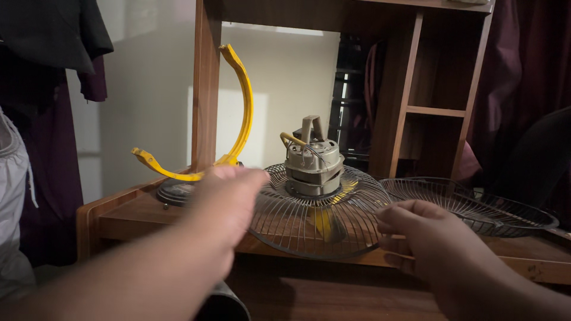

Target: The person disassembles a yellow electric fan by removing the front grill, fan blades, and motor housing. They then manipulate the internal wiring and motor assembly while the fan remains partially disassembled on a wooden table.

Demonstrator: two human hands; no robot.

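Grille [309,223] (wire) between left hand [226,202], right hand [416,235].

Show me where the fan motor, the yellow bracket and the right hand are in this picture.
fan motor [313,163], head view, on the grey metal housing.
yellow bracket [245,107], head view, on the upright curved arm.
right hand [419,235], head view, on the back of the hand, at the grille's edge.
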